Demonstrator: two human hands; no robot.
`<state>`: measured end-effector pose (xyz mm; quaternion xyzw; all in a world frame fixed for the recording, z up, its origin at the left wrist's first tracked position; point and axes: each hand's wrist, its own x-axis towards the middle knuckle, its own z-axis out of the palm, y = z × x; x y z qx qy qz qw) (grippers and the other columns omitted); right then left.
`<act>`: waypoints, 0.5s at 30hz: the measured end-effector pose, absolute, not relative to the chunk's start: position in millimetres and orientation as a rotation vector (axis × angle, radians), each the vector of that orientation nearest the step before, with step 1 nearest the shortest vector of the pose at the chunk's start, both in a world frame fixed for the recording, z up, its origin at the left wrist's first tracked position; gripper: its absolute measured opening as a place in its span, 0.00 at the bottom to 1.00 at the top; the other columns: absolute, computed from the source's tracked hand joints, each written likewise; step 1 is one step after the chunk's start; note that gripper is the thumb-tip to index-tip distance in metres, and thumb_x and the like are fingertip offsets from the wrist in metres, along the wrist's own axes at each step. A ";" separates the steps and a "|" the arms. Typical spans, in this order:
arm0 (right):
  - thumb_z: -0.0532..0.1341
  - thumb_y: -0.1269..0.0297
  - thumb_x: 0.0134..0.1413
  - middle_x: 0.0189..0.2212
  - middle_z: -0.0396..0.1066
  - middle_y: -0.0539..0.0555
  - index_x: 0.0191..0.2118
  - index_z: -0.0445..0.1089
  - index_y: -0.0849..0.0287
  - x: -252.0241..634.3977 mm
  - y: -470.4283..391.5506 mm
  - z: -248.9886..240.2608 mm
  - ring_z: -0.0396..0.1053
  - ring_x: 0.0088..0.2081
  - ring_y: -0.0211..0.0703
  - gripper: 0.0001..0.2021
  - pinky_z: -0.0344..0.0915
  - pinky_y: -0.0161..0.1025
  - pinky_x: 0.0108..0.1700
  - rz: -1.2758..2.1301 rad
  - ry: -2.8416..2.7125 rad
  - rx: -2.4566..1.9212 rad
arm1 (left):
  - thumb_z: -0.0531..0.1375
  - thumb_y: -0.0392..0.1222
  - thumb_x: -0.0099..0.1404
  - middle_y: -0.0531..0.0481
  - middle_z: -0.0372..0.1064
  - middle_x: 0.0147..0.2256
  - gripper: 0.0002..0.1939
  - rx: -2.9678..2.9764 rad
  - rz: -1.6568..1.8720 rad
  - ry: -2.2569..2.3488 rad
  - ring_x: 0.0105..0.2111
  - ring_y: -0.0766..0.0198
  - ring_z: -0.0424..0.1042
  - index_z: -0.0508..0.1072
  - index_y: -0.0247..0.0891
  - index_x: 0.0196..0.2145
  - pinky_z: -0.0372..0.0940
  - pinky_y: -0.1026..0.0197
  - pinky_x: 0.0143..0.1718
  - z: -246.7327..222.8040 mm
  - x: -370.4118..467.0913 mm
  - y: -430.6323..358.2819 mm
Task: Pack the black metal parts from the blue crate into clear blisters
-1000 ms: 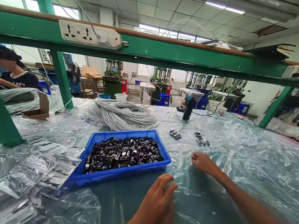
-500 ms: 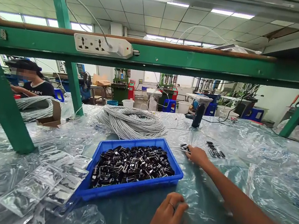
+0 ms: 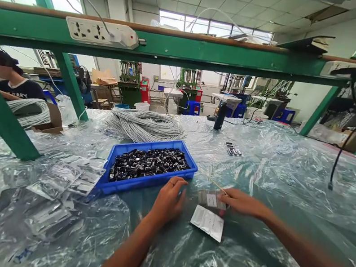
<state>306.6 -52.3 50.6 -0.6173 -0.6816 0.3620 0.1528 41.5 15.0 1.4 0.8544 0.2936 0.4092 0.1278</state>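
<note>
My right hand (image 3: 241,202) is closed on a thin pale stick (image 3: 212,181), which points left towards the blue tray (image 3: 152,184). Under its fingertips lies a flat dark packet with a white label (image 3: 211,199); whether the fingers also grip it I cannot tell. Just in front is a silvery-white flat packet (image 3: 207,222). My left hand (image 3: 168,200) is at the tray's front edge, fingers loosely bent and thumb apart, with nothing visible in it. Many small black pieces with shiny metal parts (image 3: 149,163) fill the tray.
Clear plastic sheeting (image 3: 281,169) covers the table. Behind the tray lies a coil of grey cable (image 3: 145,125). Several black pieces (image 3: 233,149) and a black upright device (image 3: 220,115) stand farther back. Clear bags (image 3: 57,181) lie left. A green frame (image 3: 211,57) crosses above; a person sits far left.
My right hand has come back towards me from beyond the tray's right side. My left hand has moved forward to the tray's edge. Two flat packets now show; the view has shifted.
</note>
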 end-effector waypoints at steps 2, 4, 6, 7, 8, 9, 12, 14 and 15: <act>0.50 0.52 0.64 0.31 0.79 0.56 0.42 0.74 0.60 306.0 -34.2 50.0 0.73 0.37 0.48 0.20 0.65 0.39 0.38 1.004 -2.010 -1.769 | 0.51 0.36 0.69 0.42 0.70 0.44 0.10 2.486 1.084 0.867 0.45 0.56 0.71 0.69 0.37 0.45 0.67 0.52 0.50 8.7 35.3 14.2; 0.52 0.53 0.63 0.30 0.79 0.57 0.38 0.74 0.61 310.2 -13.8 52.1 0.74 0.38 0.48 0.18 0.65 0.38 0.40 0.827 -2.026 -1.926 | 0.55 0.40 0.68 0.42 0.71 0.44 0.11 2.503 0.889 0.829 0.46 0.55 0.71 0.70 0.37 0.46 0.67 0.52 0.51 15.2 31.3 10.9; 0.58 0.55 0.60 0.29 0.78 0.60 0.34 0.74 0.63 315.0 2.7 55.4 0.73 0.39 0.51 0.15 0.64 0.39 0.41 0.580 -1.958 -2.152 | 0.62 0.46 0.63 0.41 0.69 0.50 0.20 2.515 0.678 0.751 0.51 0.53 0.70 0.70 0.38 0.51 0.64 0.51 0.55 18.9 30.4 5.5; 0.59 0.56 0.58 0.31 0.77 0.63 0.33 0.73 0.63 316.3 8.1 56.7 0.73 0.40 0.52 0.14 0.63 0.40 0.40 0.454 -1.903 -2.251 | 0.66 0.48 0.60 0.41 0.67 0.54 0.26 2.520 0.586 0.706 0.54 0.52 0.68 0.68 0.39 0.54 0.62 0.50 0.58 19.3 31.3 2.3; 0.60 0.58 0.57 0.33 0.76 0.65 0.34 0.72 0.64 316.5 11.2 57.6 0.72 0.41 0.54 0.12 0.63 0.40 0.40 0.332 -1.843 -2.297 | 0.68 0.50 0.57 0.42 0.66 0.57 0.32 2.528 0.514 0.666 0.57 0.51 0.66 0.67 0.40 0.57 0.59 0.49 0.61 18.8 33.0 -0.8; 0.60 0.59 0.56 0.35 0.75 0.65 0.35 0.72 0.64 315.1 12.0 58.0 0.71 0.41 0.53 0.11 0.62 0.40 0.39 0.237 -1.791 -2.260 | 0.69 0.51 0.55 0.42 0.65 0.58 0.35 2.537 0.459 0.634 0.58 0.50 0.64 0.66 0.41 0.58 0.56 0.47 0.63 17.5 35.6 -3.9; 0.57 0.56 0.58 0.26 0.69 0.54 0.30 0.68 0.59 300.2 3.9 57.8 0.66 0.29 0.42 0.12 0.58 0.36 0.31 0.351 -1.633 -1.804 | 0.69 0.53 0.55 0.43 0.68 0.54 0.34 2.557 0.397 0.664 0.56 0.49 0.66 0.69 0.41 0.57 0.55 0.45 0.62 11.0 47.3 -11.7; 0.55 0.48 0.58 0.17 0.55 0.46 0.23 0.62 0.57 282.1 -5.6 56.8 0.52 0.19 0.35 0.19 0.49 0.35 0.23 0.759 -1.436 -1.402 | 0.69 0.56 0.54 0.40 0.69 0.50 0.33 2.539 0.419 0.818 0.52 0.46 0.67 0.71 0.37 0.54 0.60 0.44 0.58 6.7 56.7 -16.0; 0.55 0.46 0.57 0.15 0.48 0.44 0.20 0.59 0.56 271.6 -10.0 55.8 0.46 0.17 0.33 0.22 0.44 0.35 0.21 0.984 -1.325 -1.230 | 0.69 0.57 0.53 0.39 0.69 0.48 0.33 2.522 0.427 0.906 0.51 0.45 0.68 0.72 0.36 0.52 0.62 0.44 0.55 5.0 61.1 -17.8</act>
